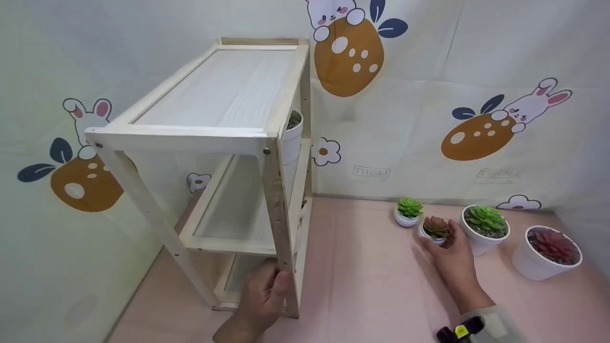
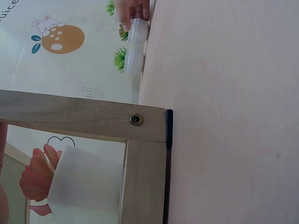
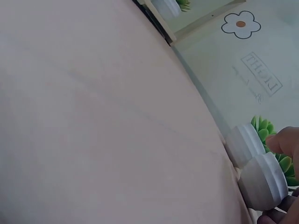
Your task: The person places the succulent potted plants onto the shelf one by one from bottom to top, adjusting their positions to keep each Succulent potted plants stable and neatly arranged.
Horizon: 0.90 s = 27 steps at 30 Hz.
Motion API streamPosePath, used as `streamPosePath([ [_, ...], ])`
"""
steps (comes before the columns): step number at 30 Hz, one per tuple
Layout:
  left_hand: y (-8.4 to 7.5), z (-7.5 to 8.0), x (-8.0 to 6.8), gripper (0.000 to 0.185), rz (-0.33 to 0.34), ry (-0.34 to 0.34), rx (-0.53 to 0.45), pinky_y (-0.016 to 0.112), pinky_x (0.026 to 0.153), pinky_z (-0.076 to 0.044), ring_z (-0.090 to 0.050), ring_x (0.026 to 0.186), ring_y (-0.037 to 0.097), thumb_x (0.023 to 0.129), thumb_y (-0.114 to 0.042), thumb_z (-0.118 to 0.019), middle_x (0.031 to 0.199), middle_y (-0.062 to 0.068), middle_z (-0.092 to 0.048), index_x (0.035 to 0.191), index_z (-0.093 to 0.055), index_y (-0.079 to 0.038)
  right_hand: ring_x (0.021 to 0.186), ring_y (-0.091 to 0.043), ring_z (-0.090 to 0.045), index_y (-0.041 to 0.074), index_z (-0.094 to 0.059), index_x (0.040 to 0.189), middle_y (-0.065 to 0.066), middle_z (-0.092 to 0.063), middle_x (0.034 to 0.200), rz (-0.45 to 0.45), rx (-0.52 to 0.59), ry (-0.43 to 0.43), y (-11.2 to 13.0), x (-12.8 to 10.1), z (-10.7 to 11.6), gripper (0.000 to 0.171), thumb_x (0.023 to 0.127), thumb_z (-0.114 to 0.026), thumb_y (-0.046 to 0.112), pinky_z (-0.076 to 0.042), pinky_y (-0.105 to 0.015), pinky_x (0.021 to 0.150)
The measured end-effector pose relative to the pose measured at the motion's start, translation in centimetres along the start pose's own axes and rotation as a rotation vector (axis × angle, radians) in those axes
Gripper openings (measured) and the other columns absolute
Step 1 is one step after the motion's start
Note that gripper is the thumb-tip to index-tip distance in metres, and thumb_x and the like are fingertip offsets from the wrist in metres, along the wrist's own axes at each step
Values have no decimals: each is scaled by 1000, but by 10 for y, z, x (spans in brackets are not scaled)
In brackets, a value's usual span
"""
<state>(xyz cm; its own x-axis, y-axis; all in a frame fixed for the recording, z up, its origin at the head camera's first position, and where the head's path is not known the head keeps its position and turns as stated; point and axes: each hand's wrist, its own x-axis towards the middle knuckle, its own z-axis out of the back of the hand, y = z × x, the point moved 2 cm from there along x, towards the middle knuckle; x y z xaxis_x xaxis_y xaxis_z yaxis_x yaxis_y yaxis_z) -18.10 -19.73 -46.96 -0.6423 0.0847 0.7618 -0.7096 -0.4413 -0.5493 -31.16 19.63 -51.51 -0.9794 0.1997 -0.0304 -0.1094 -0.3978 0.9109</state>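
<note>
Hidden: pot behind shelf post, only partly seen
Left hand (image 1: 264,295): fingers curled round the front post of the wooden shelf (image 1: 279,224)
Right hand (image 1: 452,259): fingers wrapped round the small red plant pot (image 1: 434,229)
Red plant pot: upright, just right of the small green pot (image 1: 408,211), well right of shelf
Shelf: stands tall
Floor: pink mat (image 1: 362,281), bunny cloth (image 1: 429,119) behind

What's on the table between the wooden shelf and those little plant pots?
Nothing: in the head view, the pink tabletop is bare between the wooden shelf and the small red succulent pot that the right hand holds.
</note>
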Motion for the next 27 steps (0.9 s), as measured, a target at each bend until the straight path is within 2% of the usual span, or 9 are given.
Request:
streamPosePath([
  [4,0,0,1,9,5,6,1,18,63,-48,-52,72,2,102,-1,-54,81,-1,-60,97,-59,-6,154,-44,-28,-6,-8,162,-32,-24,166,3,-5,2,0,2,0,96,96,-74,15,-26,-50,126],
  [8,1,0,1,7,9,10,-13,19,66,-51,-56,77,0,102,-1,-55,87,1,-65,101,-61,-4,153,-45,-30,-6,-7,162,-33,-26,164,6,-1,4,-2,3,0,98,95,-75,14,-29,-50,124],
  [10,1,0,0,7,5,11,-16,20,67,-52,-57,80,1,102,-1,-55,90,2,-67,103,-61,-2,151,-43,-33,-6,-11,162,-33,-30,163,11,3,9,-3,3,0,95,95,-75,13,-32,-48,123],
  [13,1,0,0,7,3,16,-17,20,67,-52,-57,79,1,101,0,-54,89,2,-66,103,-61,-2,147,-37,-40,-6,-25,159,-29,-39,158,15,0,10,-4,5,-1,84,95,-75,12,-40,-27,114],
  [15,1,0,0,7,5,17,-17,20,67,-52,-57,78,2,101,1,-54,89,1,-65,103,-61,-2,146,-32,-43,-6,-35,155,-25,-45,156,24,-9,17,-5,6,-1,75,95,-75,13,-38,-11,103],
  [17,0,-1,0,8,14,17,-20,20,67,-52,-58,78,2,101,1,-54,89,1,-65,103,-61,-2,145,-29,-44,-5,-41,152,-23,-49,155,29,-25,18,-5,7,-1,70,95,-76,15,-35,-3,94],
  [23,1,0,0,7,10,7,-34,20,67,-52,-58,77,3,102,0,-54,89,2,-66,102,-61,-1,144,-28,-46,-3,-46,150,-20,-53,153,30,-48,19,-5,9,-2,70,93,-79,22,-36,-5,98],
  [27,2,0,1,8,-2,1,-49,20,65,-51,-57,75,4,102,0,-53,87,2,-66,100,-61,-1,144,-28,-46,-2,-46,151,-20,-53,153,29,-45,19,-6,8,-4,72,93,-80,23,-36,-2,94],
])
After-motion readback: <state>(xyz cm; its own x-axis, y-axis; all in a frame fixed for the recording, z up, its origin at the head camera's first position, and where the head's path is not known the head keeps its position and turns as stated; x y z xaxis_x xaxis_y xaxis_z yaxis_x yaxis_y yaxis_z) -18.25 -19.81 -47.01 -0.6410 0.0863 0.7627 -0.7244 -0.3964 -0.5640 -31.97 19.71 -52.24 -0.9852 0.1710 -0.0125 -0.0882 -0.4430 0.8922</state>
